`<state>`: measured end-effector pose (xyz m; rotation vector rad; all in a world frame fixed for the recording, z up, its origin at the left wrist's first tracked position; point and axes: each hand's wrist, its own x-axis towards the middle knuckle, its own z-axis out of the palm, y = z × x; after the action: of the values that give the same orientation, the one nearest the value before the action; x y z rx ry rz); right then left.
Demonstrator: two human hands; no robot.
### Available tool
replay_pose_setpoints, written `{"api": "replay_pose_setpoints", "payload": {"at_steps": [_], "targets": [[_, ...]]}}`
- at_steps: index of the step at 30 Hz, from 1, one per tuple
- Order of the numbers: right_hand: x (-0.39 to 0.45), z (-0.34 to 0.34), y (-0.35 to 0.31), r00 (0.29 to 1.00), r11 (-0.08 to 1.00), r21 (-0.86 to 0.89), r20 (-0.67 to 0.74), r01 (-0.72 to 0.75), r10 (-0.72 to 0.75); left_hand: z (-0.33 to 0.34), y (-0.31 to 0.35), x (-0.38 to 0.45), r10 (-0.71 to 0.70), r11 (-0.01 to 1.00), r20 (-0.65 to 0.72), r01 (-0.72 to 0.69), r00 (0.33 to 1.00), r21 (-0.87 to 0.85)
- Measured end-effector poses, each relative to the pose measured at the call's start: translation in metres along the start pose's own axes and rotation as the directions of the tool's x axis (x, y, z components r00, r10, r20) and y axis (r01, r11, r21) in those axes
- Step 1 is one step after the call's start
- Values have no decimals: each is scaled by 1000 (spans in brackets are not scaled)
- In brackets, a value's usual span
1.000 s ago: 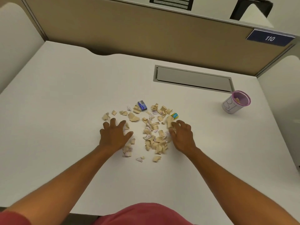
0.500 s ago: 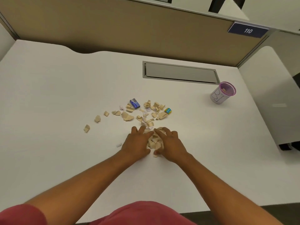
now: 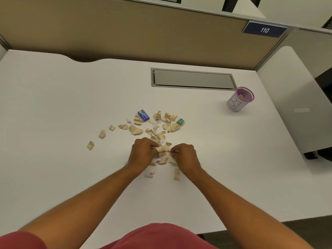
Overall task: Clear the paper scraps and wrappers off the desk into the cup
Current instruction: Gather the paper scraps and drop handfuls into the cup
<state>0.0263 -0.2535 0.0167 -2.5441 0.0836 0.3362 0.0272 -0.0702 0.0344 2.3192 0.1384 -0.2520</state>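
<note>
At the centre of the frame, the left hand and right hand, flat and apart a second ago, now pinch a bunch of tan torn-paper scraps between them, ready for the purple-rimmed white cup at upper right.

I see my left hand and right hand curled toward each other on the white desk, fingertips pinching a bunch of paper scraps between them. More scraps lie just beyond the grip, with a blue wrapper and a teal-and-yellow wrapper farther out. A few pieces trail off left of it. The cup stands upright, well apart to the far right.
</note>
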Motion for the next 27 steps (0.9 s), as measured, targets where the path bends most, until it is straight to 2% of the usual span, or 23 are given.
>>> {"api": "replay_pose_setpoints", "payload": {"at_steps": [2, 4, 8, 12, 16, 23, 27], "targets": [[5, -10, 6, 997, 981, 180, -18, -75, 80, -1, 3, 4, -64, 994, -2, 63, 998, -92], [10, -21, 14, 986, 918, 362, 14, -162, 169, 0, 11, 10, -137, 973, 0, 135, 991, -185], [16, -44, 28, 925, 646, 665, 225, -374, 305, 5, 32, 21, -271, 850, 46, 262, 961, -457], [22, -64, 45, 898, 383, 820, 330, -425, 291, 15, 62, 28, -317, 661, 153, 334, 936, -672], [30, -95, 63, 898, 215, 888, 345, -407, 274, 30, 98, 36, -279, 613, 193, 329, 941, -718], [69, -189, 104, 927, 164, 945, 226, -283, 299, 66, 178, 66, -198, 592, 214, 290, 957, -752], [105, -252, 135, 941, 295, 938, 79, -181, 328, 89, 221, 85, -167, 574, 210, 269, 963, -774]]}}
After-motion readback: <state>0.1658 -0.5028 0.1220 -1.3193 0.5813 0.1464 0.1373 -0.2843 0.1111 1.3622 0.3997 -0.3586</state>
